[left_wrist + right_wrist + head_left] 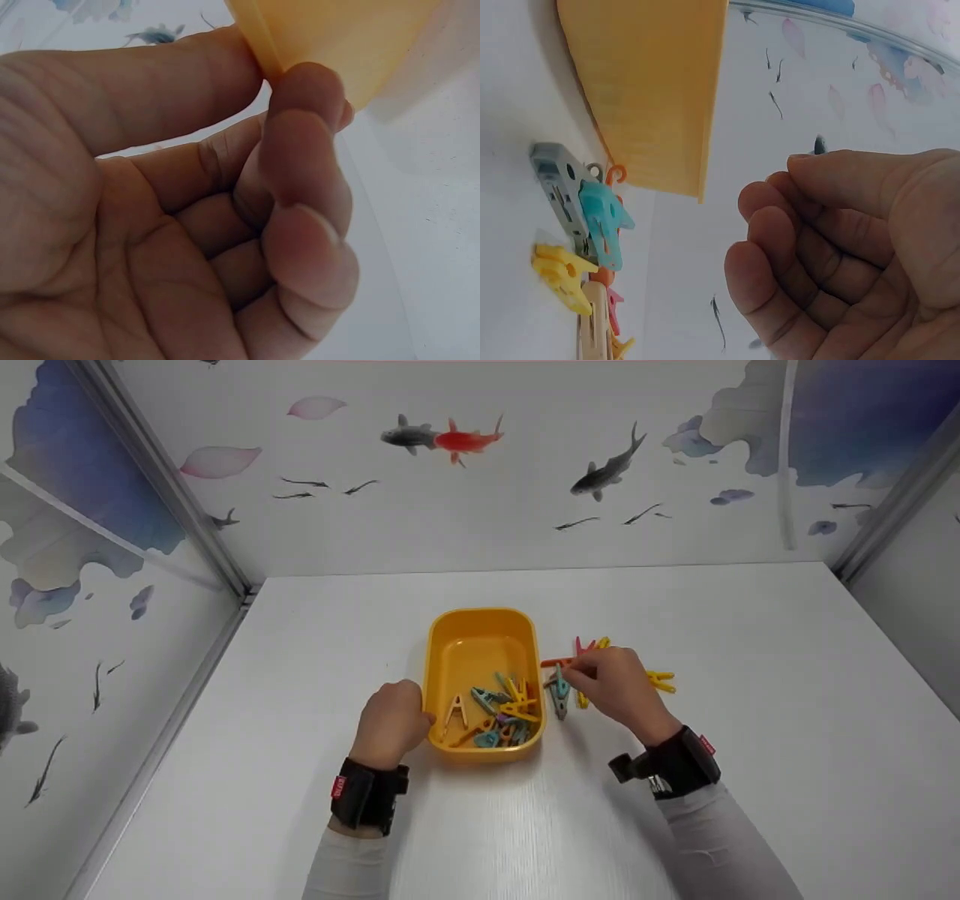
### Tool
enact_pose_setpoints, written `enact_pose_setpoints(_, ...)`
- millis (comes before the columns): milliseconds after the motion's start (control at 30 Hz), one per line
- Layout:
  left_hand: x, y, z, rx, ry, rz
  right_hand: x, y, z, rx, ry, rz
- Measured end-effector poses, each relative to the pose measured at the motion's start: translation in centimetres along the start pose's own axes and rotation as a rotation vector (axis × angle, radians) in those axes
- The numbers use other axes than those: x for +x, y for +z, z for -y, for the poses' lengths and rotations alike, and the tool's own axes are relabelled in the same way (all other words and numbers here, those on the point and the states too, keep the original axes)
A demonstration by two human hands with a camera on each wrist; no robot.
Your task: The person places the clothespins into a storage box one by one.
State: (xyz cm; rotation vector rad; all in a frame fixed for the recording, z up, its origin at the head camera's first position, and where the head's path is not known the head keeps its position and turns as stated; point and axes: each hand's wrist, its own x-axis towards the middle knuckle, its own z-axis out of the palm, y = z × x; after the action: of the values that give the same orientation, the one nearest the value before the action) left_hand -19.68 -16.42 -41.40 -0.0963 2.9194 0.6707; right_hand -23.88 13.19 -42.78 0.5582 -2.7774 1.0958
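Observation:
A yellow plastic box (480, 622) stands on the table with several clothespins (491, 701) lying in its near half. My left hand (390, 724) pinches the box's left wall; the left wrist view shows thumb and fingertips on the yellow edge (259, 30). Right of the box, my right hand (619, 686) is above a loose group of clothespins. Its fingers are loosely curled, with nothing visible between them in the right wrist view. Below them lie a grey clothespin (559, 187), a teal clothespin (604, 221), a yellow clothespin (562, 277) and a beige one, partly cut off.
The white table (315, 645) is bordered by a printed back panel (525, 510) with fish and a similar panel (97, 607) on the left. More yellow clothespins (661, 682) lie beyond the right hand, which partly hides the group.

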Motion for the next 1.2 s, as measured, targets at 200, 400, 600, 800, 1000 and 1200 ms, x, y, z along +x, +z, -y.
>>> enact_pose_setpoints(200, 0.0, 0.0, 0.0, -0.006, -0.003, 0.003, 0.4, -0.1, -1.7, -0.015, 0.026, -0.026)
enact_pose_setpoints(400, 0.0, -0.1, 0.0, 0.001, -0.005, 0.004, 0.8, 0.2, -3.0, -0.041, 0.091, -0.037)
enact_pose_setpoints(600, -0.1, -0.1, -0.1, -0.008, 0.001, -0.005, 1.0, 0.4, -3.8, -0.050, 0.196, -0.040)
enact_pose_setpoints(800, -0.1, -0.1, -0.1, -0.010, -0.004, 0.001, 0.9, 0.7, -4.6, -0.072, 0.225, -0.039)
enact_pose_setpoints(1000, 0.0, -0.1, -0.2, -0.010, -0.023, 0.015, 1.1, 1.0, -5.1, -0.069, 0.298, 0.002)
enact_pose_setpoints(1200, 0.0, -0.1, -0.2, -0.017, -0.028, 0.016, 1.5, 1.4, -5.4, -0.035, 0.391, 0.062)
